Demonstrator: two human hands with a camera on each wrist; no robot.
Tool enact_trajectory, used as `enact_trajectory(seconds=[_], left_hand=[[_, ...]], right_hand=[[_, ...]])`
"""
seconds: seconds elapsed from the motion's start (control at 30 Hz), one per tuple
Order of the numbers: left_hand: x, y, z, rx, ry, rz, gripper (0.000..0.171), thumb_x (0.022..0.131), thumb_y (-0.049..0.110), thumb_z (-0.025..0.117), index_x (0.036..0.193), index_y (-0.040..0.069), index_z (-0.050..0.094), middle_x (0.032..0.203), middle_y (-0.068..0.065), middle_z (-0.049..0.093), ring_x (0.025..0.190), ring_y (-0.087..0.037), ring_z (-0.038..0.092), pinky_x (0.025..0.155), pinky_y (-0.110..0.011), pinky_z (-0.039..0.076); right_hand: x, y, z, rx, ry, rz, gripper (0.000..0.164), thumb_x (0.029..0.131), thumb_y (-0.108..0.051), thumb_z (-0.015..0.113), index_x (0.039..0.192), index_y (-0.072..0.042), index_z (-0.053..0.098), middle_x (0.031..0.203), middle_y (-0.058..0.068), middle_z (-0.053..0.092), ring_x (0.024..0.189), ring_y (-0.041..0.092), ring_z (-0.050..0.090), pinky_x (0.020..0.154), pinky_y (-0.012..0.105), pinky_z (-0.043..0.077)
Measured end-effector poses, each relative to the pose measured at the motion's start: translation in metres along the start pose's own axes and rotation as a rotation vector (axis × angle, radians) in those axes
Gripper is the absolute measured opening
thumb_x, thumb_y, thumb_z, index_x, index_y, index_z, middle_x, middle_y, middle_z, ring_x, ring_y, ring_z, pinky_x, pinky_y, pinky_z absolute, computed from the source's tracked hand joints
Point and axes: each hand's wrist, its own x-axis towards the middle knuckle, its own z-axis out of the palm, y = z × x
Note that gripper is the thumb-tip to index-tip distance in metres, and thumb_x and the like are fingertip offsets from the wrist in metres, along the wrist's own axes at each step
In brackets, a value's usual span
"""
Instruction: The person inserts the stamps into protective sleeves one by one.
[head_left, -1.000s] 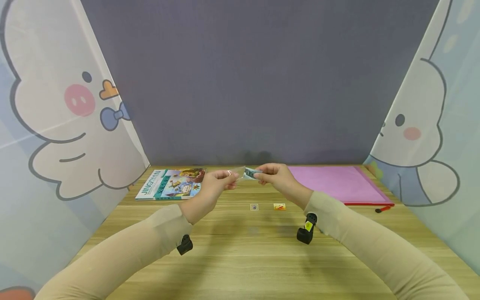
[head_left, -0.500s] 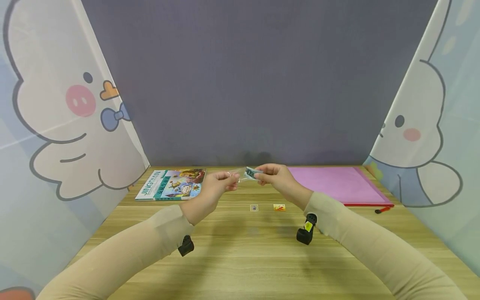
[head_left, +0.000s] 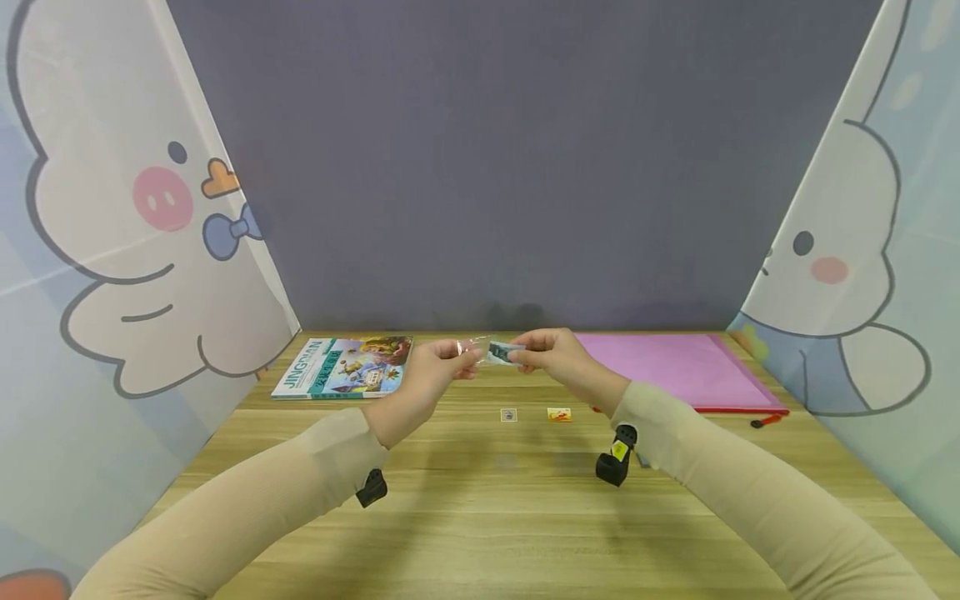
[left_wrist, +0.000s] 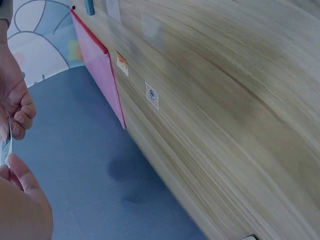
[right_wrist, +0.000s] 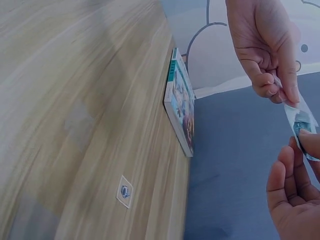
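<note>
Both hands are raised over the far part of the table, fingertips close together. My left hand pinches a small clear plastic sleeve between thumb and fingers. My right hand pinches a small stamp with a dark teal picture and pale edge. In the right wrist view the stamp overlaps the sleeve, with the right thumb over its lower part. Two more small stamps lie on the table below the hands: a pale one and a yellow-red one.
A picture book lies at the back left. At the back right is a pink zip folder with a red edge and zip pull. Faint clear sleeves lie flat on the wooden table. A grey panel stands behind.
The stamp and sleeve have shifted slightly and tilted between the fingers; the sleeve now looks more crinkled. Both hands stay in nearly the same place.
</note>
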Motion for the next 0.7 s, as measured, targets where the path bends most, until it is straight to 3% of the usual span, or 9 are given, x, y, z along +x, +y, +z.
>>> enact_trajectory(seconds=[0.13, 0.3, 0.53, 0.7], left_hand=[[-0.001, 0.002, 0.001, 0.017, -0.005, 0.009, 0.020, 0.089, 0.017, 0.071, 0.104, 0.004, 0.073, 0.106, -0.009, 0.070, 0.073, -0.010, 0.067, 0.080, -0.032, 0.060], [-0.002, 0.003, 0.001, 0.035, -0.022, 0.024, 0.021, 0.088, 0.018, 0.072, 0.104, 0.005, 0.073, 0.101, -0.009, 0.071, 0.079, -0.016, 0.069, 0.080, -0.034, 0.060], [-0.001, 0.004, 0.002, 0.085, -0.031, 0.029, 0.022, 0.087, 0.021, 0.074, 0.104, 0.007, 0.074, 0.098, -0.008, 0.072, 0.075, -0.012, 0.068, 0.078, -0.031, 0.060], [-0.003, 0.006, 0.004, 0.094, -0.038, 0.015, 0.022, 0.088, 0.021, 0.072, 0.105, 0.007, 0.073, 0.098, -0.009, 0.072, 0.074, -0.013, 0.068, 0.078, -0.030, 0.059]], right_hand=[[0.000, -0.004, -0.001, -0.038, -0.011, -0.006, 0.025, 0.091, -0.014, 0.069, 0.110, 0.002, 0.068, 0.085, 0.005, 0.069, 0.074, 0.013, 0.061, 0.074, 0.029, 0.056], [0.001, -0.008, -0.004, -0.113, -0.015, -0.030, 0.024, 0.091, -0.016, 0.070, 0.108, 0.000, 0.070, 0.088, 0.010, 0.069, 0.075, 0.016, 0.060, 0.074, 0.029, 0.054], [0.004, -0.013, -0.006, -0.187, -0.028, -0.057, 0.022, 0.090, -0.018, 0.071, 0.106, -0.003, 0.072, 0.081, -0.001, 0.067, 0.077, 0.018, 0.061, 0.070, 0.027, 0.052], [0.004, -0.014, -0.005, -0.203, -0.032, -0.059, 0.022, 0.090, -0.019, 0.071, 0.107, -0.004, 0.072, 0.084, 0.002, 0.069, 0.080, 0.020, 0.063, 0.072, 0.028, 0.053]])
